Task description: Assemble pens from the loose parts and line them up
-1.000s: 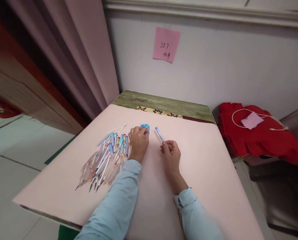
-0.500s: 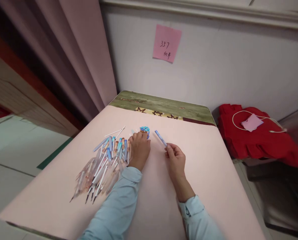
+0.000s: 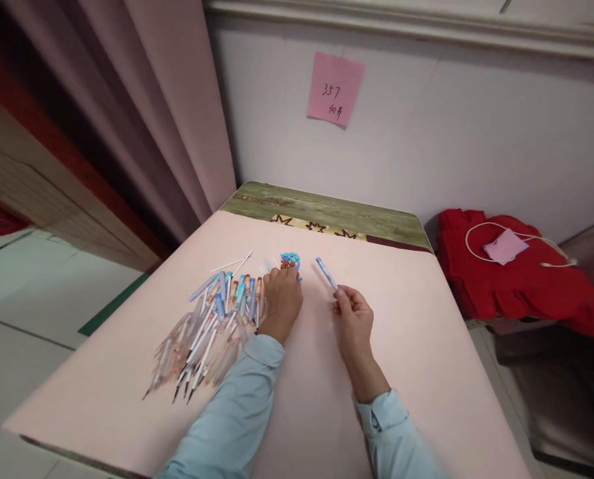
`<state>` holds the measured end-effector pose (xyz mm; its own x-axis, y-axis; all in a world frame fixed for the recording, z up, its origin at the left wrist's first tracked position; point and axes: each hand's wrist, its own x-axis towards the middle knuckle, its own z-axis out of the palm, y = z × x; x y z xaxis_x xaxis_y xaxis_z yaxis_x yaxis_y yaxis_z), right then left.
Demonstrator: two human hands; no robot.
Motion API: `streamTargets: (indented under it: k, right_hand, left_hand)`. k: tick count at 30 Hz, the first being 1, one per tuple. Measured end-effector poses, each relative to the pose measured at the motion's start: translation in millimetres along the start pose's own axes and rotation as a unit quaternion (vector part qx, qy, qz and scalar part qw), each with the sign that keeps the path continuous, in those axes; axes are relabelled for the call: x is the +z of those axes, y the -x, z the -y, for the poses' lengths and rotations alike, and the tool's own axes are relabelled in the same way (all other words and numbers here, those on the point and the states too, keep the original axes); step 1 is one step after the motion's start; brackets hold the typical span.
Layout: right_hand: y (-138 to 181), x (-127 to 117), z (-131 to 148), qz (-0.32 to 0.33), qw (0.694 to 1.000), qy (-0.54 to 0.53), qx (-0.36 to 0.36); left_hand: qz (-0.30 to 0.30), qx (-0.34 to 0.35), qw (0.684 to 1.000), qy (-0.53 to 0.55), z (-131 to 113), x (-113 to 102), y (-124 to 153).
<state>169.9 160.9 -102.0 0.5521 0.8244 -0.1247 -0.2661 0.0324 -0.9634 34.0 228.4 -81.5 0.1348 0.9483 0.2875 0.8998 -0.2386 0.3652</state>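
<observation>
My right hand pinches a slim pale-blue pen barrel by its lower end, its darker blue tip pointing up and away. My left hand is bent downward with fingers curled at the near edge of a small heap of blue and brown pen parts. Its fingertips are hidden, so what they pinch does not show. Beside my left hand spreads a pile of pen parts: blue, grey and orange-brown barrels, white refills with dark tips, and clear tubes.
A pale pink cover lies on the table, with a green wood-pattern strip along the far edge. A pink note is stuck on the wall. At right a red cloth carries a white cable and pink paper slips.
My left hand has shifted very slightly at the small heap, its fingers drawn in more. My right hand still holds the pen barrel, now tilted a little more upright. The view has shifted slightly.
</observation>
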Motion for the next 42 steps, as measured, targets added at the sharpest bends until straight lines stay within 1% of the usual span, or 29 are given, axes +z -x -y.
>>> streamTargets:
  k: [2,3,4,5,6,7,9,10,11,12,13,15,20,27,38,42]
  right_hand:
    - [-0.3,-0.7,-0.5,-0.003,1.0,-0.003,-0.002]
    - [-0.3,-1.0,-0.5,-0.004,1.0,-0.003,-0.003]
    - [-0.1,-1.4,-0.2,-0.006,1.0,-0.004,-0.004]
    - [0.1,-1.6,0.1,-0.009,1.0,-0.004,-0.004]
    - [0.4,-1.7,0.5,-0.011,1.0,-0.003,-0.006]
    - [0.6,-1.8,0.7,-0.011,1.0,-0.002,-0.006]
    - [0.6,-1.6,0.2,-0.012,1.0,0.001,-0.006]
    - [0.5,-1.4,-0.6,-0.012,1.0,0.001,-0.005]
    - [0.2,-1.3,-1.7,-0.011,1.0,-0.001,-0.005]
    - [-0.1,-1.2,-2.9,-0.01,1.0,-0.004,-0.006]
    - [-0.4,-1.2,-4.1,-0.01,1.0,-0.008,-0.007]
    - [-0.8,-1.4,-6.0,-0.005,1.0,-0.014,-0.01]
    - [0.4,-2.1,-5.3,0.003,1.0,0.01,-0.011]
    - [1.4,-2.8,-5.7,0.014,1.0,0.013,0.001]
    - [0.8,-3.3,-6.3,0.008,1.0,0.011,0.007]
    - [0.8,-3.4,-6.7,0.009,1.0,0.028,0.008]
  left_hand:
    - [-0.038,-0.014,0.997,0.073,3.3,1.3,-2.0]
    - [-0.064,-0.031,0.989,0.13,5.6,1.8,-3.6]
    - [-0.089,-0.054,0.974,0.203,8.1,2.1,-5.6]
    - [-0.109,-0.082,0.948,0.287,10.4,2.1,-7.7]
    - [-0.121,-0.113,0.911,0.378,12.1,1.8,-9.6]
    - [-0.127,-0.143,0.864,0.467,13.1,1.2,-11.3]
    - [-0.12,-0.184,0.758,0.614,12.6,-0.6,-13.2]
    - [-0.109,-0.196,0.711,0.667,11.4,-1.5,-13.5]
    - [-0.096,-0.203,0.674,0.704,9.9,-2.3,-13.3]
    - [-0.083,-0.207,0.648,0.728,8.3,-2.9,-12.9]
    - [-0.072,-0.208,0.633,0.742,6.8,-3.3,-12.4]
    - [-0.061,-0.207,0.626,0.75,4.8,-3.4,-11.3]
    - [-0.064,-0.19,0.65,0.733,5.0,-1.6,-10.4]
    - [-0.049,-0.194,0.673,0.712,5.4,-0.7,-9.2]
    - [-0.043,-0.204,0.657,0.725,5.4,-3.9,-9.3]
    - [-0.038,-0.201,0.653,0.729,5.2,-3.9,-8.5]
